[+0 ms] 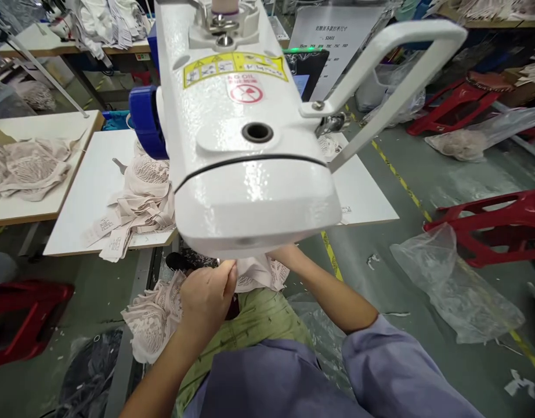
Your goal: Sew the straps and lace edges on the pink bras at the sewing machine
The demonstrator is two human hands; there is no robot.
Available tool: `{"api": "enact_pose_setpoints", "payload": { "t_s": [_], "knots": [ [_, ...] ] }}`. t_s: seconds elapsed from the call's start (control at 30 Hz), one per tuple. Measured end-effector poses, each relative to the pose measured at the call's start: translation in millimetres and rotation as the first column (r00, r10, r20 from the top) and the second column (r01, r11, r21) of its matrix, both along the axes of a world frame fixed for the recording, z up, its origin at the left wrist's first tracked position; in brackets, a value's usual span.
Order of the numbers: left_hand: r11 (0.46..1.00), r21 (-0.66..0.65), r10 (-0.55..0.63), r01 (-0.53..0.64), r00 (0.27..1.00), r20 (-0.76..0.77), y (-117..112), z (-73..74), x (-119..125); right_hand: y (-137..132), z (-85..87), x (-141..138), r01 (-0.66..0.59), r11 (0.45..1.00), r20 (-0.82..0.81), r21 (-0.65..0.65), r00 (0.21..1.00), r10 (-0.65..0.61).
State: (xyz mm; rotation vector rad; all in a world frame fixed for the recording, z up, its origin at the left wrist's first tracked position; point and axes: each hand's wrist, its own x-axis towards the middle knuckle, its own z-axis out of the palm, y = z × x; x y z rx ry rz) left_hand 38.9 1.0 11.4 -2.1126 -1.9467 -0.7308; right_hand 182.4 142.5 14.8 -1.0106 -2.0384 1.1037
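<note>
Far left, wood-edged white desk (39,125) with a beige lace bra (32,165), moulded cups, scalloped pattern. Next, smooth white desk panel (78,200) under a crumpled heap of beige lace and satiny straps (143,200), printed fabric tags over the front edge. Ridged round blue plastic knob (146,122) on the side of a glossy white rounded sewing machine head (254,200). Below, ruffled beige lace cup piece (152,322) hangs beside the left hand (209,290), which is curled, thumb and forefinger pinching soft beige lace-edged cloth (254,273) under the head. Right hand (285,255) at the cloth's right side, mostly hidden by the head; can't tell its grip. Right: bent white metal handle (396,61), wrinkled clear plastic bag (459,284), red plastic stool (506,223).
</note>
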Motion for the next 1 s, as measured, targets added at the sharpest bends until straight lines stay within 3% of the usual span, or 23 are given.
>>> {"api": "enact_pose_setpoints", "payload": {
  "t_s": [0.33, 0.57, 0.73, 0.8, 0.87, 0.93, 1.0],
  "knots": [
    [0.999, 0.002, -0.045, 0.045, 0.999, 0.011, 5.8, 2.4, 6.1, -1.5, 11.6, 6.5, 0.01, 0.995, -0.04, -0.103, 0.999, -0.014],
    [0.999, -0.01, -0.047, 0.047, 0.997, 0.055, 1.1, 0.3, 1.6, 6.5, -10.7, 10.1, 0.016, 0.997, -0.09, -0.081, 0.996, -0.024],
    [0.992, -0.129, 0.038, 0.008, 0.934, 0.355, -5.0, 1.9, -3.8, 1.6, -25.0, 10.6, 0.02, 0.985, -0.203, -0.169, 0.978, -0.054],
    [0.984, -0.179, 0.084, 0.005, 0.869, 0.487, -7.2, 3.7, -6.2, -6.9, -28.9, 11.6, -0.006, 0.961, -0.265, -0.277, 0.962, -0.071],
    [0.978, -0.208, 0.106, 0.014, 0.828, 0.551, -10.3, 5.2, -9.5, -19.9, -33.3, 14.2, -0.065, 0.902, -0.357, -0.426, 0.928, -0.102],
    [0.977, -0.211, 0.09, 0.036, 0.826, 0.556, -15.2, 5.4, -13.4, -37.1, -37.5, 18.9, -0.153, 0.82, -0.45, -0.552, 0.882, -0.138],
    [0.978, -0.201, 0.055, 0.055, 0.864, 0.501, -21.9, 3.9, -16.2, -57.6, -40.4, 26.0, -0.195, 0.798, -0.504, -0.57, 0.85, -0.152]
  ]
}}
